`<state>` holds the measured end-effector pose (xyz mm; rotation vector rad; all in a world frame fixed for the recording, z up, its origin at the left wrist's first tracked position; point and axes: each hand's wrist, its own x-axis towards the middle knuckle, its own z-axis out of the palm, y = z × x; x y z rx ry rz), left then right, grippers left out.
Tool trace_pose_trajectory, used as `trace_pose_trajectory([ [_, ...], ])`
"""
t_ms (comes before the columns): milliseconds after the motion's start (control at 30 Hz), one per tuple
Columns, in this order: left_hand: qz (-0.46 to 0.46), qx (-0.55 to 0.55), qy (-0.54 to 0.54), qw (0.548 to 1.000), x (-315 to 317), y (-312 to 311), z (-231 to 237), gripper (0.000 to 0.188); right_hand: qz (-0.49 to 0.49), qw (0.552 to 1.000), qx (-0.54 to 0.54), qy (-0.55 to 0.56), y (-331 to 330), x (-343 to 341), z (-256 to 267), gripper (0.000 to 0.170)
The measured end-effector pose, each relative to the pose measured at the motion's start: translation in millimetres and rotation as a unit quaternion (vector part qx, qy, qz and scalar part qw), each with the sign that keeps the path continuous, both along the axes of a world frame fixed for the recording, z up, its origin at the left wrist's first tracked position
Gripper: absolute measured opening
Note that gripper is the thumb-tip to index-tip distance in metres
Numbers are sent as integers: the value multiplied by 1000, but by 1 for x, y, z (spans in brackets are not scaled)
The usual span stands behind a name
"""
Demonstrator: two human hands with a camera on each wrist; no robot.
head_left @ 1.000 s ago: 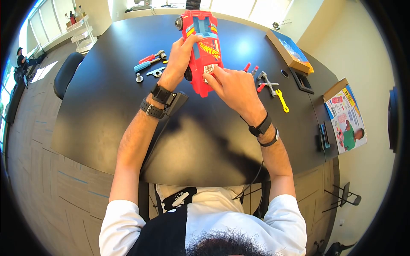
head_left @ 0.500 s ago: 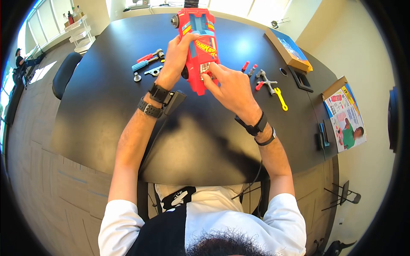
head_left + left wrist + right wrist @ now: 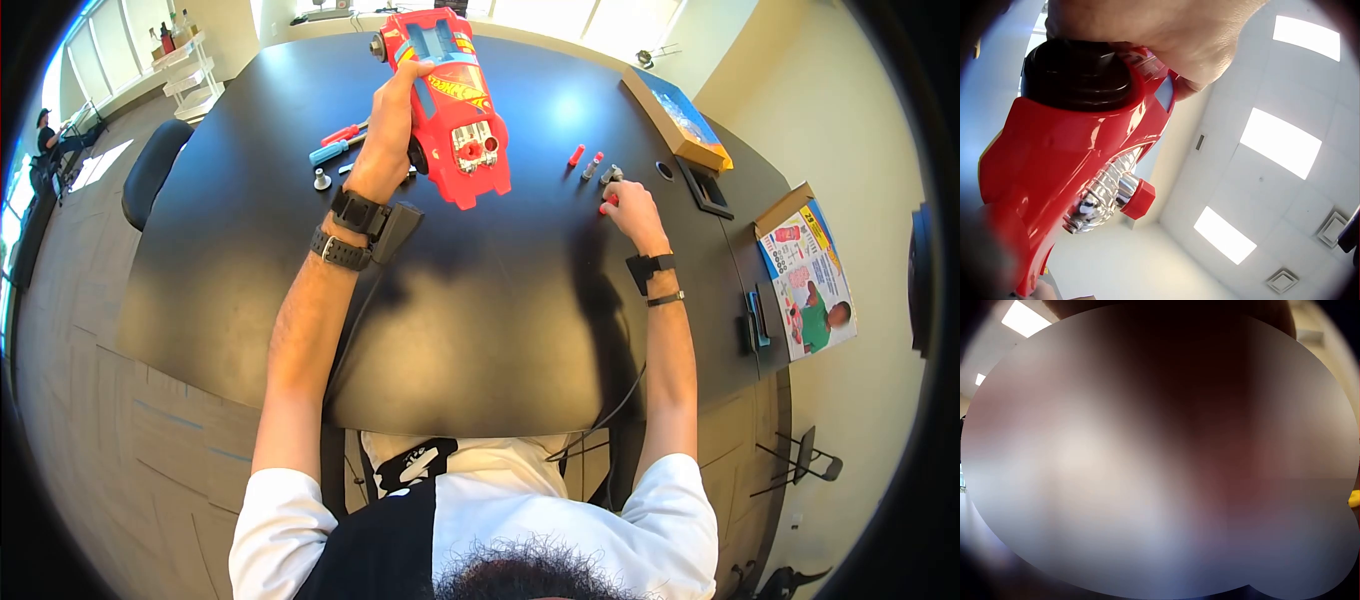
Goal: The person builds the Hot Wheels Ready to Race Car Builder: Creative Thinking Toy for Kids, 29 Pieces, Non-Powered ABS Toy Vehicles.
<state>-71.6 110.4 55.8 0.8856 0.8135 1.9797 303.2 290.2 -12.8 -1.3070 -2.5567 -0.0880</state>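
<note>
Your left grip [image 3: 385, 140] is clamped round the side of the red toy car [image 3: 458, 88], thumb over its top, holding it raised above the far part of the dark counter [image 3: 470, 330]. The silver engine block [image 3: 474, 135] at the car's near end faces you, and the left wrist view shows a red hexagonal bolt head [image 3: 1140, 200] standing out from it.

Your right grip [image 3: 635, 215] is down to the right, its fingertips at a small red piece [image 3: 608, 205]; you can't tell whether they pinch it, as the right wrist view is mostly blurred. This grip also covers much of a grey piece [image 3: 611, 174] just beyond. Two upright-looking short pieces, a red one [image 3: 577, 154] and a red-tipped one [image 3: 593, 165], are close by on its left.

Past these lie a round hole [image 3: 664, 170] in the counter and a black tray [image 3: 708, 187], with an open box [image 3: 680, 120] behind and a printed box [image 3: 810, 275] at the right edge. On the left, your left forearm and the car partly block the tools: a blue-handled one [image 3: 328, 153], a red-handled one [image 3: 342, 134] and a small grey knob [image 3: 321, 179]. A black cable [image 3: 628, 395] trails from your right wrist across the counter's near edge.
</note>
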Motion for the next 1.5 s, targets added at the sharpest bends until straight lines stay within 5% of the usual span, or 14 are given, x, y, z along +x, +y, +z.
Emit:
trace_pose_trajectory([
  [200, -20, -6, 6, 1000, -4, -1, -2, 50, -7, 996, -86, -7, -17, 15, -4, 13],
  [467, -13, -12, 9, 1000, 0, -2, 0, 50, 121, 985, -4, 120, -58, -15, 46, 14],
  [567, -22, -15, 22, 999, -2, 0, -1, 54, 156, 967, 16, 200, -83, -37, 73, 17],
  [667, -28, -24, 34, 999, -2, -1, 0, 57, 154, 941, -76, 291, -126, -63, 106, 16],
  [767, -31, -25, 34, 999, -2, -2, 0, 56, 246, 909, -72, 328, -148, -83, 114, 15],
  [833, -38, -24, 32, 998, 1, -4, 2, 55, 299, 853, -69, 423, -161, -98, 114, 14],
  [1067, -36, -21, 24, 999, 5, -7, 5, 54, 345, 839, -100, 408, -173, -121, 106, 20],
  [1267, -42, -19, 31, 998, 8, -10, 9, 53, 336, 890, 75, 298, -167, -128, 100, 21],
  [1333, -36, -14, 43, 998, 9, -11, 9, 53, 267, 933, 158, 183, -168, -126, 102, 27],
  [1433, -20, -20, 59, 998, 10, -12, 10, 52, 188, 970, 103, 111, -181, -122, 111, 41],
  [1500, -20, -4, 49, 999, 9, -10, 8, 52, 231, 951, 142, 149, -179, -125, 103, 47],
])
